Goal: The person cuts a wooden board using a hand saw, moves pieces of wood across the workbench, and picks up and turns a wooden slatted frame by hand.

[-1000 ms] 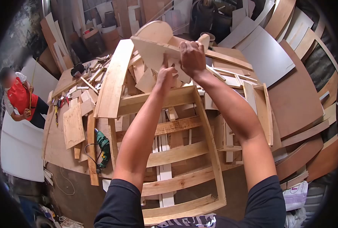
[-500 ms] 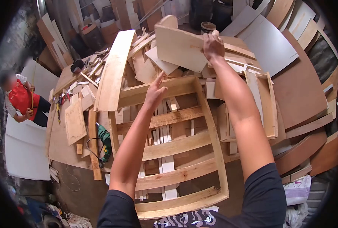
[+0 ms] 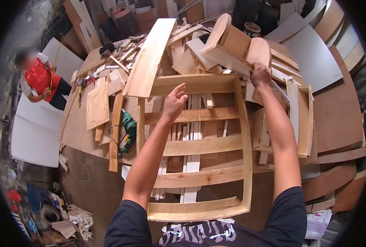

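My right hand [image 3: 261, 76] is closed on the near right corner of a wooden piece with rounded ends [image 3: 228, 58], which rests or hovers over the scrap pile; contact beneath it is hidden. My left hand [image 3: 175, 103] holds nothing, fingers apart, above the upper part of a slatted wooden frame [image 3: 203, 146]. A wide pale board [image 3: 152, 57] lies slanted across the frame's upper left corner.
A green drill [image 3: 128, 129] with a cable lies left of the frame. Pliers [image 3: 84, 82] and wood offcuts [image 3: 97, 108] are further left. A wooden box [image 3: 304, 121] stands at the right. A person in red [image 3: 41, 78] holds a tape measure at the far left.
The rounded-end piece has moved right and turned, showing its inner side. My left hand has let go of it and drawn back over the frame. The camera view has shifted.
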The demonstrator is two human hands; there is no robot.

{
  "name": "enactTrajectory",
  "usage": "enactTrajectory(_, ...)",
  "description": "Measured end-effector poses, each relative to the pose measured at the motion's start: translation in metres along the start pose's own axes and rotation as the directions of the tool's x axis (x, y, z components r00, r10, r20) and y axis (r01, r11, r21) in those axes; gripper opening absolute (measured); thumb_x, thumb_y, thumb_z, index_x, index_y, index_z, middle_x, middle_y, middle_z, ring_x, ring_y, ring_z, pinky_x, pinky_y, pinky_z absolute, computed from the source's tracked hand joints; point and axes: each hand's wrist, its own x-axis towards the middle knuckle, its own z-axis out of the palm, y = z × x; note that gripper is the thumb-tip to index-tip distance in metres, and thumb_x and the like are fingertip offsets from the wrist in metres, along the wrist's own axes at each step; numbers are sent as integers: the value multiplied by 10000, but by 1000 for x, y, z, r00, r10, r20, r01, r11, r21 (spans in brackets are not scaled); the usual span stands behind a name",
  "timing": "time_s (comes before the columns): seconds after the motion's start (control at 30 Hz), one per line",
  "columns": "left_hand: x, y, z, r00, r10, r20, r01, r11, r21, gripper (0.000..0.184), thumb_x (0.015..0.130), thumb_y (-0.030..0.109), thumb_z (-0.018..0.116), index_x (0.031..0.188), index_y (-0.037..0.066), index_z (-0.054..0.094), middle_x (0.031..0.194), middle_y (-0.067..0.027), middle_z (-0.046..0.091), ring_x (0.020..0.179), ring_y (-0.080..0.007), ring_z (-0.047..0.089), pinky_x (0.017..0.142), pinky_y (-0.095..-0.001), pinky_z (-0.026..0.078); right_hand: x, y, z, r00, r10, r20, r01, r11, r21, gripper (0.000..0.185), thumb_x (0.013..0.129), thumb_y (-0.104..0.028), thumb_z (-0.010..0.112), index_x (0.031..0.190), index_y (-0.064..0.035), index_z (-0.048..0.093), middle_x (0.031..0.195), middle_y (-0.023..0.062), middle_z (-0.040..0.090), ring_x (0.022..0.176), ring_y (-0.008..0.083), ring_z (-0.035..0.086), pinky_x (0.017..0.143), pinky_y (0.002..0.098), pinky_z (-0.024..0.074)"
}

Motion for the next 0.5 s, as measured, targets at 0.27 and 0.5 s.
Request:
enactTrajectory(0.27, -59, -9, -78, 974, 11, -225, 30, 984, 177, 506, 925, 105, 629, 1429, 95, 591, 1396, -170, 642, 1229, -262, 656, 1003, -337, 513, -42, -125, -51, 898, 12, -440, 139, 941, 308, 576, 840, -138, 756, 1371, -116, 534, 1309, 126, 590, 1223, 321, 580, 1064, 466, 448)
enactTrajectory(0.5, -58, -64, -167, 839, -28, -543, 219, 932, 290, 515, 880, 80, 591, 1394, 95, 629, 1395, -222, 630, 1269, -362, 620, 1094, -434, 459, -123, -307, 10, 988, -84, 126, -67, 503, 862, 357, 927, -204, 730, 1217, -16, 640, 1058, 168, 719, 940, 273, 717, 823, 399, 589)
